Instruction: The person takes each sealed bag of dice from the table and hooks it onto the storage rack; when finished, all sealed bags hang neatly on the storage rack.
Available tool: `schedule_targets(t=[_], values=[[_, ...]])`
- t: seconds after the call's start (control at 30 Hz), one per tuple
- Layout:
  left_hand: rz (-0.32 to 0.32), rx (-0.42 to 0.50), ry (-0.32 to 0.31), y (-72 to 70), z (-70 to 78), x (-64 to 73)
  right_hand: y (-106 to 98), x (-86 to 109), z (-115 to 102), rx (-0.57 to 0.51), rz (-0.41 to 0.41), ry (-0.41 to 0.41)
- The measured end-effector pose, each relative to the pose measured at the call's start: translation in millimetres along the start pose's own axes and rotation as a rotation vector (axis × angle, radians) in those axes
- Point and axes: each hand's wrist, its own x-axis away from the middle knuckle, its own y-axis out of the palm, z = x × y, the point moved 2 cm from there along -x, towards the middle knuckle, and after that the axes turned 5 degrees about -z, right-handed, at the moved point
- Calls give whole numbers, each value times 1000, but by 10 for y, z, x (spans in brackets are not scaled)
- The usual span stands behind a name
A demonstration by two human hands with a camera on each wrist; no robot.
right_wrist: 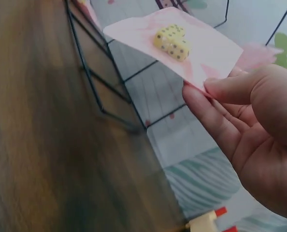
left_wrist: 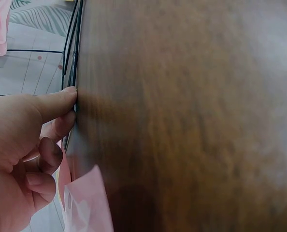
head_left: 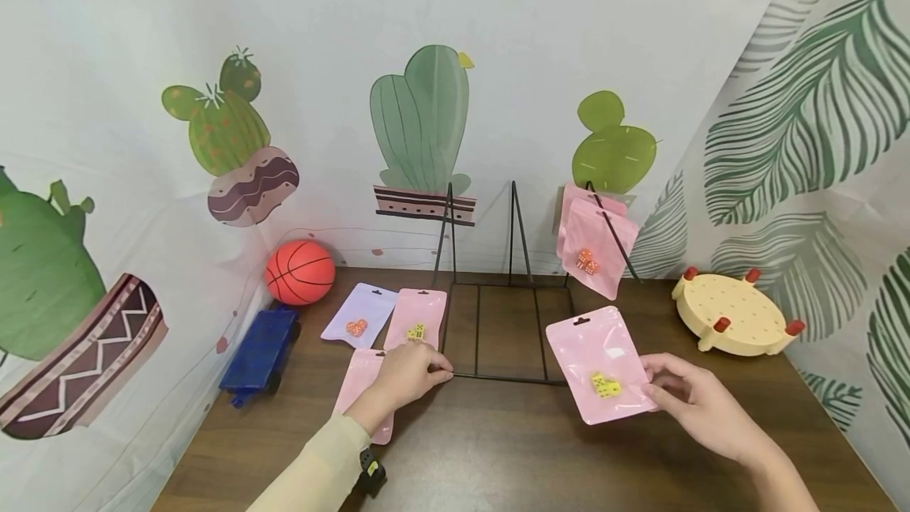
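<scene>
A black wire rack stands on the table, with upright prongs at its back. My left hand pinches the rack's front left corner between thumb and forefinger, its other fingers curled in the left wrist view. By its right edge, my right hand holds a pink zip pouch between thumb and fingers. Yellow dice show through the pouch, which is tilted above the rack's front right corner. Pink pouches with orange dice hang on the right prong.
Left of the rack lie a lilac pouch with orange dice, a pink pouch with yellow dice, and another pink pouch partly under my left arm. Further left are an orange ball and a blue cart. A cream, red-footed stand sits right.
</scene>
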Motion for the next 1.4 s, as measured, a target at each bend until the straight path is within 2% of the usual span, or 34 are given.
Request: schedule_targets(t=[0.37, 0.97, 1.4], values=[[5, 3, 7, 11, -16, -1, 189, -226, -345, -95, 39, -144], [26, 17, 22, 5, -16, 12, 436, -533, -648, -188, 141, -216], [19, 24, 11, 6, -17, 8, 536, -644, -600, -169, 187, -191]])
